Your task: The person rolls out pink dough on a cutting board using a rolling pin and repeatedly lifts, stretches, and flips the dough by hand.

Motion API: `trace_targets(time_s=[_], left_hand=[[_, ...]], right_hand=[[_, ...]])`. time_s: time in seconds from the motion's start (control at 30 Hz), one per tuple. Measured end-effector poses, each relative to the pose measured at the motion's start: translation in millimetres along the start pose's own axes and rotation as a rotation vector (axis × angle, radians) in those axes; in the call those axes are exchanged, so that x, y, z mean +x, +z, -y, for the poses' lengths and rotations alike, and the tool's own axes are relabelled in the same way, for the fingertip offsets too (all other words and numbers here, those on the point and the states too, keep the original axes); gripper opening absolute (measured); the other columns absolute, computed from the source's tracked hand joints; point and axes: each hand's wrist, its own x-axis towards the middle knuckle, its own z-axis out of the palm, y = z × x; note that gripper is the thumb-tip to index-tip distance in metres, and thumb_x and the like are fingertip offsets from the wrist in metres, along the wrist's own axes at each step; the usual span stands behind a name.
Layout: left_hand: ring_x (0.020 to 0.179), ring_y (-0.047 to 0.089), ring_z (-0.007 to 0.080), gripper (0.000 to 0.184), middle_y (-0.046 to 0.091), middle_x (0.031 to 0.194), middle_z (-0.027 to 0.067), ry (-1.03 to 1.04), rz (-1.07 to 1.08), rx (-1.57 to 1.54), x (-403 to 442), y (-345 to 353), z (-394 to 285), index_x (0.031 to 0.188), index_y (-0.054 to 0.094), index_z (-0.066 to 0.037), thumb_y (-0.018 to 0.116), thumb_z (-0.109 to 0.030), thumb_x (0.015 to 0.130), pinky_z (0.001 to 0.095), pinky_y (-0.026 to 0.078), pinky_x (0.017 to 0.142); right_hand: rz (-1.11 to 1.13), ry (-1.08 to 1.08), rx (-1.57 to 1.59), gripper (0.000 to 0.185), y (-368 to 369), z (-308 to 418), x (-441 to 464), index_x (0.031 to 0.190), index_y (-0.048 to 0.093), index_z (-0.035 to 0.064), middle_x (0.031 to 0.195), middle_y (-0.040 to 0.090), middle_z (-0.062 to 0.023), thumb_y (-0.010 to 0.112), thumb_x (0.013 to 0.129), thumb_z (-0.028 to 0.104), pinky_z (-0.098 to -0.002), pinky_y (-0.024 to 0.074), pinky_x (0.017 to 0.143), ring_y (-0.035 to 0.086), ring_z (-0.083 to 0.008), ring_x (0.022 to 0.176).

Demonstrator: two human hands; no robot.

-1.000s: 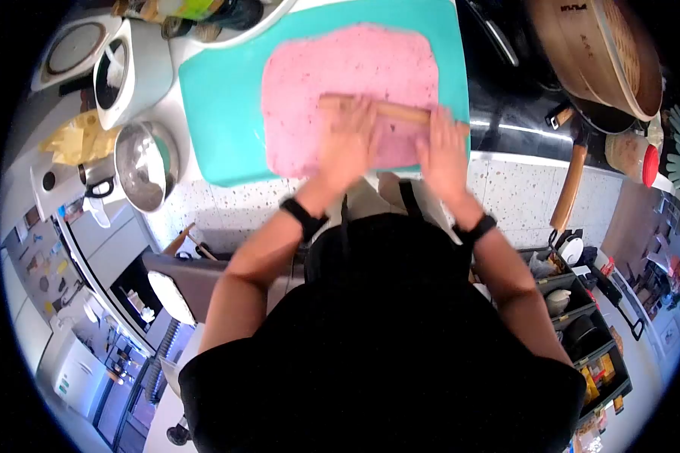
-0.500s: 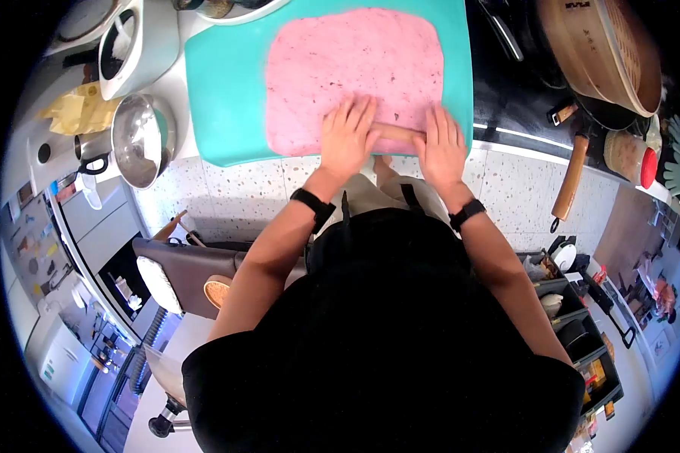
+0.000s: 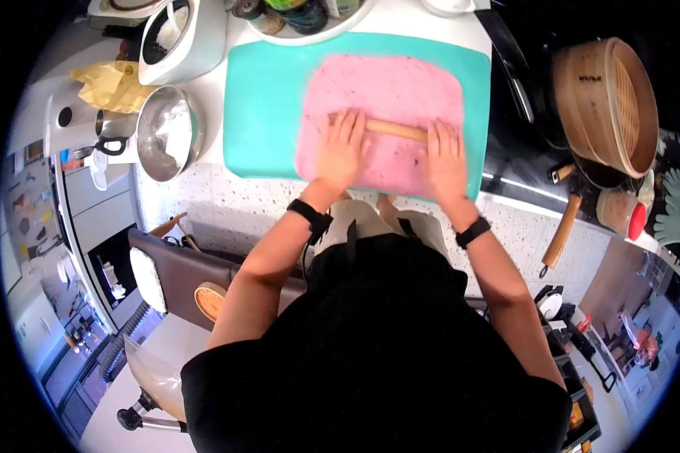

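A sheet of pink dough (image 3: 385, 83) with dark specks lies rolled flat on a turquoise mat (image 3: 261, 113). Across it, tilted slightly, rests a wooden rolling pin (image 3: 395, 130). My left hand (image 3: 340, 151) lies on the pin's left end, fingers stretched forward over it. On the right end, my right hand (image 3: 446, 161) presses with its fingers extended. Both hands are slightly blurred, and the pin's parts beneath them are hidden. Neither hand's fingers wrap round the pin.
Left of the mat are a metal bowl (image 3: 166, 132), a yellow bag (image 3: 113, 87) and a white appliance (image 3: 185, 45). Behind it, a white tray (image 3: 321, 36) carries jars. To the right, a bamboo steamer (image 3: 601, 106) stands on the black stove, with a wooden handle (image 3: 561, 234) jutting outward.
My hands have pushed the rolling pin away from my body, from the dough's near edge toward its middle. The camera view has shifted, showing more of the counter behind the mat.
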Motion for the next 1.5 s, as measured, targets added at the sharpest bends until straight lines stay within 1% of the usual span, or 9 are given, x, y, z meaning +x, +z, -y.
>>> trace_targets(time_s=[0.13,0.4,0.57,0.73,1.03,1.13,1.3,1.4,1.5], left_hand=[[0.144,0.036,0.0339,0.055,0.041,0.153,0.0176,-0.051,-0.033,-0.207,41,33,17,0.147,0.044,-0.002,0.053,-0.026,0.098,0.0529,0.022,0.120],[0.144,0.036,0.0287,0.051,0.044,0.153,0.0140,0.171,-0.198,-0.009,221,57,72,0.143,0.047,-0.001,0.050,-0.027,0.099,0.0480,0.026,0.119],[0.143,0.040,0.0306,0.054,0.045,0.152,0.0155,0.214,-0.232,-0.233,173,52,58,0.147,0.044,-0.001,0.053,-0.024,0.098,0.0498,0.026,0.119],[0.146,0.035,0.0275,0.055,0.040,0.157,0.0153,0.148,-0.016,-0.117,187,64,51,0.146,0.044,0.001,0.050,-0.030,0.101,0.0462,0.025,0.120],[0.145,0.037,0.0283,0.048,0.047,0.152,0.0105,0.255,-0.180,-0.138,239,57,65,0.144,0.048,-0.006,0.050,-0.022,0.100,0.0463,0.026,0.120],[0.124,0.055,0.0363,0.040,0.059,0.131,0.0160,0.255,-0.365,-0.428,207,15,81,0.130,0.057,-0.003,0.060,-0.004,0.090,0.0468,0.043,0.105],[0.100,0.060,0.0369,0.025,0.063,0.109,0.0159,-0.241,-0.213,-0.391,139,14,117,0.109,0.063,-0.002,0.064,-0.010,0.085,0.0477,0.049,0.089],[0.103,0.061,0.0387,0.033,0.064,0.112,0.0178,-0.415,-0.010,-0.346,135,32,123,0.114,0.063,-0.004,0.069,-0.018,0.085,0.0465,0.050,0.090],[0.103,0.064,0.0381,0.036,0.068,0.113,0.0185,-0.592,0.134,-0.464,152,39,121,0.111,0.067,-0.005,0.071,-0.026,0.083,0.0456,0.052,0.091]], right_hand=[[-0.006,0.147,0.026,0.073,40,7,43,0.151,0.031,-0.0061,0.160,0.030,-0.0214,0.046,0.099,0.044,-0.0535,0.0112,0.123,0.023,-0.0342,0.150],[-0.256,0.220,0.038,0.064,52,-53,231,0.148,0.034,-0.0084,0.156,0.035,-0.0235,0.043,0.103,0.036,-0.0513,0.0154,0.123,0.025,-0.0348,0.149],[-0.201,0.142,0.110,0.061,32,-36,169,0.148,0.036,-0.0074,0.158,0.031,-0.0230,0.041,0.105,0.035,-0.0502,0.0176,0.123,0.026,-0.0355,0.149],[-0.066,0.167,-0.070,0.062,44,-43,176,0.152,0.033,-0.0030,0.161,0.028,-0.0203,0.040,0.104,0.036,-0.0504,0.0162,0.123,0.025,-0.0344,0.150],[-0.161,0.185,0.081,0.041,30,-78,224,0.122,0.054,0.0031,0.124,0.054,-0.0142,0.055,0.098,0.035,-0.0457,0.0401,0.100,0.051,-0.0332,0.117],[-0.110,-0.123,0.075,0.035,14,-78,193,0.117,0.054,0.0053,0.116,0.054,-0.0119,0.061,0.095,0.032,-0.0436,0.0429,0.094,0.052,-0.0330,0.109],[0.029,-0.123,-0.026,0.031,11,-74,186,0.117,0.054,0.0070,0.117,0.055,-0.0110,0.061,0.093,0.025,-0.0410,0.0419,0.096,0.052,-0.0288,0.113],[0.220,-0.181,-0.168,0.029,1,-74,188,0.118,0.054,0.0077,0.117,0.054,-0.0099,0.060,0.093,0.022,-0.0404,0.0411,0.097,0.052,-0.0268,0.115],[0.146,-0.121,-0.127,0.028,-8,-80,180,0.119,0.053,0.0076,0.116,0.055,-0.0112,0.058,0.095,0.022,-0.0418,0.0415,0.097,0.052,-0.0285,0.116]])
